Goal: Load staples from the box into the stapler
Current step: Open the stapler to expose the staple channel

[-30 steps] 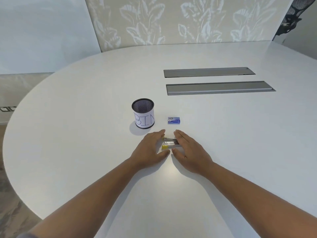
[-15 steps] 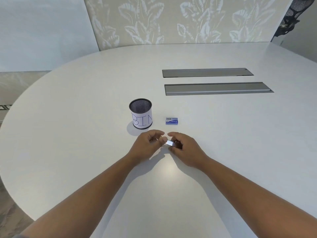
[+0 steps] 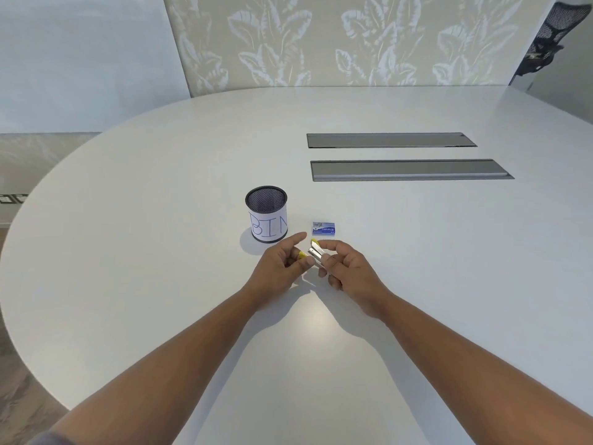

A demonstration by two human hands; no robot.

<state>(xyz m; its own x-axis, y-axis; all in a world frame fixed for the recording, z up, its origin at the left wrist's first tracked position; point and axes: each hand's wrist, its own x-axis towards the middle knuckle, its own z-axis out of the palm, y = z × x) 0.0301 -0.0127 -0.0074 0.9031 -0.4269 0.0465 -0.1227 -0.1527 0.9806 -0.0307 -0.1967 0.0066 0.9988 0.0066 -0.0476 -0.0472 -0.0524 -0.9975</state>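
While both hands meet just above the white table (image 3: 160, 252), the small stapler (image 3: 316, 254) (silver metal with yellow ends) sits between them, lifted off the surface. The right hand (image 3: 348, 271) grips its silver body with curled fingers, and the left hand (image 3: 282, 264) pinches a yellow end between thumb and fingers, its index finger stretched out. Whether the stapler is hinged open is too small to tell. Just beyond the hands lies the blue staple box (image 3: 324, 228), closed and flat on the table. Left of it stands a black mesh cup (image 3: 266, 218) labelled "BIN", apart from the box. Farther back, 2 grey recessed panels (image 3: 410, 170) run across the tabletop.
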